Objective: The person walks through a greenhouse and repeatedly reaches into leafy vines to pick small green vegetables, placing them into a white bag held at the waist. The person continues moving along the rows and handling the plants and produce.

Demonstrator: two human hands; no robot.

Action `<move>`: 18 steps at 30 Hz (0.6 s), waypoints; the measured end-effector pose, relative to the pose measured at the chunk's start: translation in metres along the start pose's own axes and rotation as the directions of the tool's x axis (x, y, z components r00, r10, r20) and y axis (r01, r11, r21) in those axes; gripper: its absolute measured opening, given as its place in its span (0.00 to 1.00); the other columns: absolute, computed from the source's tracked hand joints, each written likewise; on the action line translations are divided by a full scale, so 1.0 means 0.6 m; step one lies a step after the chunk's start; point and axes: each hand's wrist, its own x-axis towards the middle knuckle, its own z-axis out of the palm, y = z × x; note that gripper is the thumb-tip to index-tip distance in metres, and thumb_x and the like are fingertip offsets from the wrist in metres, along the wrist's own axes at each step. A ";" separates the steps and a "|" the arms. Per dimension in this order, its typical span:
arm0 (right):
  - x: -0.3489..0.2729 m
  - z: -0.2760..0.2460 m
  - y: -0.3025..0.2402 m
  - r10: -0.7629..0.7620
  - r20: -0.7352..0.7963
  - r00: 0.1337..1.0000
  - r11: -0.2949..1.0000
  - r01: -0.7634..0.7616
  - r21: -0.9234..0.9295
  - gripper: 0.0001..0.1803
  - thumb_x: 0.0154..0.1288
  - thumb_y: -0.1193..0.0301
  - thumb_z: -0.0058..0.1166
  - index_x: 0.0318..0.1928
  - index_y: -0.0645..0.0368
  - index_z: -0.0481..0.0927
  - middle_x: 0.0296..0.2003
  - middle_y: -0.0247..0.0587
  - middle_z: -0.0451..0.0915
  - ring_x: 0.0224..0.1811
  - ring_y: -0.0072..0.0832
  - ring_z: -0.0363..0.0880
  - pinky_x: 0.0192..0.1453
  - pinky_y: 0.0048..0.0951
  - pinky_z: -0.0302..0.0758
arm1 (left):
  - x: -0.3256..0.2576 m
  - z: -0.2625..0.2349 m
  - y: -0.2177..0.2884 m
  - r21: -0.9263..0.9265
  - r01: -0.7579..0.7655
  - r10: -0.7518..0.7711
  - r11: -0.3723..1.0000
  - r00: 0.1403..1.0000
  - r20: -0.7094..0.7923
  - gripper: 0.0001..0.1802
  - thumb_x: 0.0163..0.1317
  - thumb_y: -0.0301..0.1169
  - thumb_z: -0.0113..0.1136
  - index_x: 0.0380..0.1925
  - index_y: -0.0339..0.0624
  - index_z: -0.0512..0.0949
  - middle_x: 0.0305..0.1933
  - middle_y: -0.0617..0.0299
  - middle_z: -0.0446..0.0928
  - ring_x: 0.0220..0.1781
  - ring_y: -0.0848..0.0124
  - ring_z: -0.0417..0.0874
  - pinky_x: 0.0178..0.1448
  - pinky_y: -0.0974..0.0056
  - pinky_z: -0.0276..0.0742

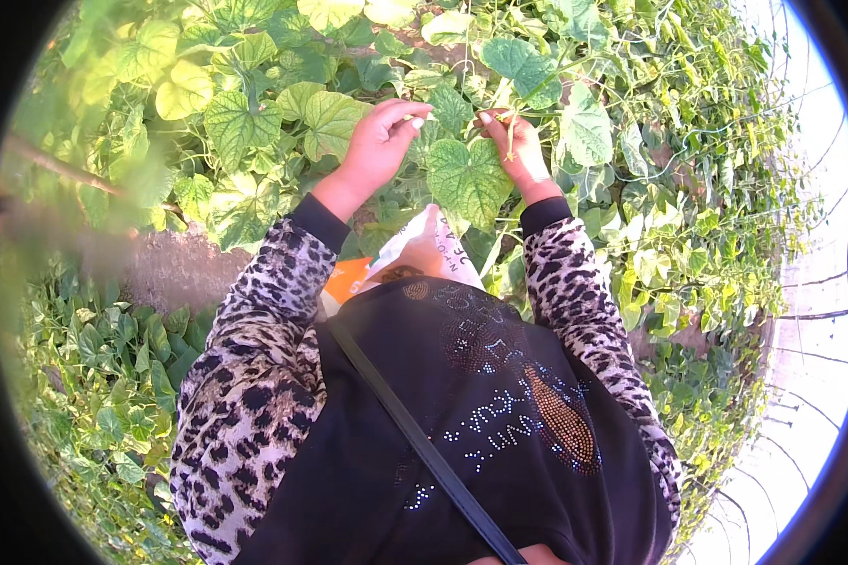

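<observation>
Yellow flower stem (510,132), thin and pale, hangs down from the right hand (516,146), pinched between thumb and fingertips near the top of the vine wall, just right of a big heart-shaped leaf (468,179).

Nearest the camera: dark top with beaded pattern (499,395), a black strap (415,433) crossing it diagonally. Leopard-print sleeves (254,377) with black cuffs run up from both sides.

Between the forearms, against the chest: a white and orange bag (415,250), mouth upward, partly hidden by the large leaf.

Further out: left hand (379,143) raised into the foliage, fingers curled close together, tips at a small pale bit among the leaves; cannot tell if it grips anything. Right hand fingers narrow, closed on the stem. Hands apart, the large leaf below and between them.

Beyond: dense green vines (254,94) with broad veined leaves; a patch of bare soil (174,268) lower left; low leafy ground cover (104,377) beneath. Thin wires (820,282) against bright sky at right.
</observation>
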 end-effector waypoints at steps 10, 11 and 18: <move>-0.031 -0.045 0.114 -0.151 0.094 0.984 0.984 0.140 0.108 0.08 0.72 0.75 0.58 0.48 0.62 0.85 0.41 0.32 0.85 0.45 0.21 0.80 0.53 0.26 0.76 | 0.100 0.135 0.012 0.496 -0.329 0.117 0.804 0.905 0.410 0.08 0.66 0.28 0.57 0.42 0.42 0.83 0.42 0.50 0.84 0.45 0.48 0.84 0.48 0.52 0.80; -0.031 -0.052 0.114 -0.073 0.116 0.991 0.967 0.042 0.253 0.08 0.73 0.75 0.57 0.48 0.62 0.85 0.42 0.32 0.85 0.46 0.20 0.80 0.55 0.26 0.75 | 0.101 0.142 0.018 0.490 -0.320 0.094 0.811 0.898 0.430 0.08 0.66 0.28 0.57 0.41 0.43 0.83 0.42 0.51 0.84 0.44 0.48 0.84 0.48 0.52 0.80; -0.050 -0.127 0.296 -0.077 0.123 0.989 0.632 -0.047 0.773 0.17 0.73 0.70 0.53 0.60 0.58 0.78 0.57 0.37 0.80 0.61 0.27 0.75 0.66 0.30 0.70 | 0.121 0.210 0.007 0.406 -0.259 0.021 0.877 0.862 0.506 0.18 0.69 0.42 0.61 0.55 0.48 0.83 0.42 0.53 0.86 0.40 0.58 0.87 0.46 0.60 0.81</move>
